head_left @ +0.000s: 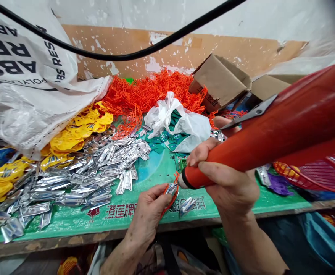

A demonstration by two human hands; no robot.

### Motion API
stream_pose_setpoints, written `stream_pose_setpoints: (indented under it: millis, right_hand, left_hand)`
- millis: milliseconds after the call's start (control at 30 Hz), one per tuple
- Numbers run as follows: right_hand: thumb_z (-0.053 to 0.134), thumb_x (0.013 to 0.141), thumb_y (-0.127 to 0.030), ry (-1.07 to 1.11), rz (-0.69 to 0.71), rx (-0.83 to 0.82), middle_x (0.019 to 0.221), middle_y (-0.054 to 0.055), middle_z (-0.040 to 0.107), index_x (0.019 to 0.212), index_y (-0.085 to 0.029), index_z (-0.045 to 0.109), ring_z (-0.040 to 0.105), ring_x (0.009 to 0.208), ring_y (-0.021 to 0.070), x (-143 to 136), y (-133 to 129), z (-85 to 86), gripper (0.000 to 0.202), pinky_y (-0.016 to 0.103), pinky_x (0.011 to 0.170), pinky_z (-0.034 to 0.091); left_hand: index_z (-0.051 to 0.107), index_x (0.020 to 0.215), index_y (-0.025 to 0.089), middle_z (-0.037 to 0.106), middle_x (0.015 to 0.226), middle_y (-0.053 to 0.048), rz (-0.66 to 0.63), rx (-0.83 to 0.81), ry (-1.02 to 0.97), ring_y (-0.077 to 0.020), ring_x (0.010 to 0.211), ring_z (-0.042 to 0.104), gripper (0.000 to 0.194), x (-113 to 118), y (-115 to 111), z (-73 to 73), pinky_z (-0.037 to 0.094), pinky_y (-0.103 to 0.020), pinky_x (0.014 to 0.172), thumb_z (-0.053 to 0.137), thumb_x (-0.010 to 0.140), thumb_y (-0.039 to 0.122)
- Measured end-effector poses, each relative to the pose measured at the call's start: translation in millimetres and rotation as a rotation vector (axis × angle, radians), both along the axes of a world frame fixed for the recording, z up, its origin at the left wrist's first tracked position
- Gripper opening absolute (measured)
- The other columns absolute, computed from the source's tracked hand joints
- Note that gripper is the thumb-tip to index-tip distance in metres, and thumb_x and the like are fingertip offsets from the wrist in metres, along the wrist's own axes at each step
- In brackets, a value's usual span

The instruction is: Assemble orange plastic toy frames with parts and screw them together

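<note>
My left hand [153, 202] pinches a small orange plastic piece [170, 202] with a shiny silver metal plate on it, just above the front of the green table. Wrapped round a thick red cylindrical power tool [242, 137], my right hand [227, 181] keeps its narrow end pointed down to the left. The tool has a metal lever on its upper side and a black ring near its pale tip, which is right at the orange piece; whether they touch I cannot tell. A few loose silver plates [187, 206] lie just right of my left hand.
Silver metal plates [99, 172] are heaped at left, beside yellow plastic pieces [70, 133] and a white printed sack [36, 99]. Orange plastic pieces [153, 91] pile up behind a white bag [181, 124] of green parts. Cardboard box [220, 80] and red basket [319, 175] stand right. A black cable [121, 57] crosses above.
</note>
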State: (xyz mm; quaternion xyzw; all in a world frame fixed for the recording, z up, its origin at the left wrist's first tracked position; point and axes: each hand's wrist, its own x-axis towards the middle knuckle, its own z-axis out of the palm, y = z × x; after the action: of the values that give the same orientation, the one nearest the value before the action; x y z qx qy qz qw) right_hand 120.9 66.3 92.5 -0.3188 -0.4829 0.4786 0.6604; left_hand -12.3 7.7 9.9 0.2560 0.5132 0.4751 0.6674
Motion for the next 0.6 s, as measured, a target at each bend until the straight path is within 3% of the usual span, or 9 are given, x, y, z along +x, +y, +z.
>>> stream_pose_setpoints:
  millis: [600]
  right_hand:
    - [0.066,0.068,-0.016,-0.177,0.055,0.073,0.069,0.0,0.056,0.061,-0.022,0.058,0.056,0.066,0.0171,-1.4,-2.7,-9.8,0.012,0.039,0.074,0.053]
  left_hand:
    - [0.081,0.092,0.019,0.069,0.075,-0.002,-0.02,0.044,0.058,-0.017,0.075,0.055,0.027,0.7,-0.6,-0.7,0.04,-0.026,0.069,0.075,0.069,0.032]
